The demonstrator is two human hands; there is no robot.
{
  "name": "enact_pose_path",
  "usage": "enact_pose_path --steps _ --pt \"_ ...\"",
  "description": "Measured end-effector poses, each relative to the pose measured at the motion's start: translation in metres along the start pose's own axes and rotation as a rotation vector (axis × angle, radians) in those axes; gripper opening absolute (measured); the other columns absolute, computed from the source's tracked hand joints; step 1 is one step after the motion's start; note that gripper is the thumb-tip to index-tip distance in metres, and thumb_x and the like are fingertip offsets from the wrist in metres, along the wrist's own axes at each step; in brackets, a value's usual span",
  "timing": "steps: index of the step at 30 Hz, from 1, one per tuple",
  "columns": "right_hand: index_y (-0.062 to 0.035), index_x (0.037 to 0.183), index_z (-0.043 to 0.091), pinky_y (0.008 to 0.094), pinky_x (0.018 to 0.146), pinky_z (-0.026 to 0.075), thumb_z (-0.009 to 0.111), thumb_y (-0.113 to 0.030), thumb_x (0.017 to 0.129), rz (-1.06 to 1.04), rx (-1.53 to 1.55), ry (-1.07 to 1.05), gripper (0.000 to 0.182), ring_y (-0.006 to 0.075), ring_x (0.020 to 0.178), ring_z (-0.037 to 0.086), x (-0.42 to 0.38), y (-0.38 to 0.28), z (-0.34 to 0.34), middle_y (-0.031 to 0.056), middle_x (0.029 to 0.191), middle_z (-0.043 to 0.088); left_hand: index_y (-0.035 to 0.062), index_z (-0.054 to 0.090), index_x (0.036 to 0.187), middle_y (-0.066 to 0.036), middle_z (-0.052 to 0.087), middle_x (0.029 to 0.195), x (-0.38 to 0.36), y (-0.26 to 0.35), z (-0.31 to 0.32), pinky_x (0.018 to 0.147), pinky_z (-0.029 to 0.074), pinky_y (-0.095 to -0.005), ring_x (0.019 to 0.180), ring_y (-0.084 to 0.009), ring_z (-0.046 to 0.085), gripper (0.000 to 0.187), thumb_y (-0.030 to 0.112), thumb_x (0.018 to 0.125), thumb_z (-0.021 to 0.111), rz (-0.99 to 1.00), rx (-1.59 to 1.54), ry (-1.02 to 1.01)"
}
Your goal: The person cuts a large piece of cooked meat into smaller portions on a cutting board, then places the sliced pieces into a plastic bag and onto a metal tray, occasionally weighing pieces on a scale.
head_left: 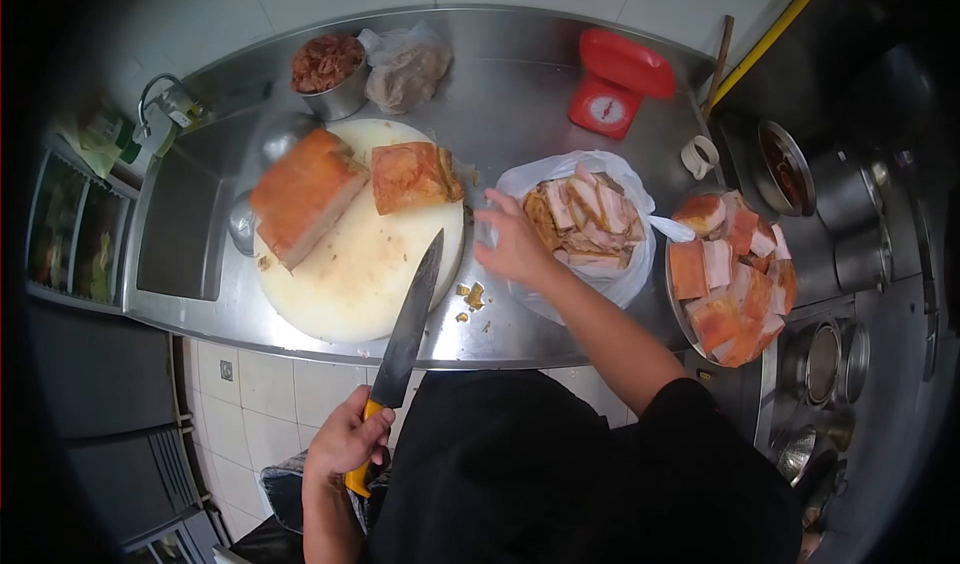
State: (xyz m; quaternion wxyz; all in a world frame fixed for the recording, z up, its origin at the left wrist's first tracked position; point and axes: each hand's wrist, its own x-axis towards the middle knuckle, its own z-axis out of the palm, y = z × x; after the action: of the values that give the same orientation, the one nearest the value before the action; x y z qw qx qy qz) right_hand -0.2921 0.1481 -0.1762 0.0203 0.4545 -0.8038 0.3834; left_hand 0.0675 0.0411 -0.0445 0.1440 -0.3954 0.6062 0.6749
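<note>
My left hand (345, 436) is wrapped round the yellow handle of a large kitchen knife (408, 329). The blade points up and away, its tip over the right edge of the round white cutting board (330, 299). On that board lie a big slab of roasted pork with orange-brown skin (305, 194) and a smaller chunk of the same pork (410, 177). Between the board and a white plastic bag (637, 289) of sliced meat (590, 214), my right hand (515, 242) hovers with its fingers apart, holding nothing. Small brown scraps (473, 296) lie on the steel below it.
A bowl of pork pieces (735, 284) stands at the counter's right end. Behind are a red scale (615, 84), a white mug (699, 156), a pot of meat scraps (328, 69) and a filled clear bag (405, 69). The sink (180, 234) is left.
</note>
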Motion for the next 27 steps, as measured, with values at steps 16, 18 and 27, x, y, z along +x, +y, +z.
enact_pose_path --steps 16,18,27 --pt "-0.0015 0.153 0.04 0.0467 0.111 0.043 0.085 -0.04 0.072 -0.263 -0.246 -0.345 0.101 0.0398 0.133 0.051 0.122 -0.081 -0.025 0.0249 0.14 0.053 0.001 0.052 0.126 -0.001 0.058 0.074 -0.059 -0.038 -0.015 0.051 0.047 -0.0253 0.053 -0.0103 0.056 0.035 0.018 0.099 0.067 -0.031 -0.066 0.242" --pt "-0.0029 0.16 0.028 0.0493 0.113 0.041 0.084 -0.048 0.071 -0.056 -0.29 -0.596 0.114 0.0411 0.14 0.045 0.141 -0.097 -0.01 0.0271 0.148 0.047 0.0004 0.05 0.133 -0.002 0.058 0.077 -0.058 -0.046 -0.007 0.054 0.048 -0.0262 0.056 -0.0111 0.057 0.042 0.018 0.099 0.067 0.029 -0.075 0.255" --pt "-0.0027 0.16 0.03 0.0459 0.118 0.035 0.076 -0.07 0.07 -0.367 -0.402 -0.831 0.121 0.0442 0.146 0.037 0.125 -0.141 -0.013 0.0302 0.157 0.033 0.0025 0.052 0.128 -0.027 0.068 0.083 -0.08 -0.065 0.016 0.074 0.054 -0.0484 0.081 -0.0479 0.069 0.046 0.028 0.094 0.069 0.023 0.22 0.507"
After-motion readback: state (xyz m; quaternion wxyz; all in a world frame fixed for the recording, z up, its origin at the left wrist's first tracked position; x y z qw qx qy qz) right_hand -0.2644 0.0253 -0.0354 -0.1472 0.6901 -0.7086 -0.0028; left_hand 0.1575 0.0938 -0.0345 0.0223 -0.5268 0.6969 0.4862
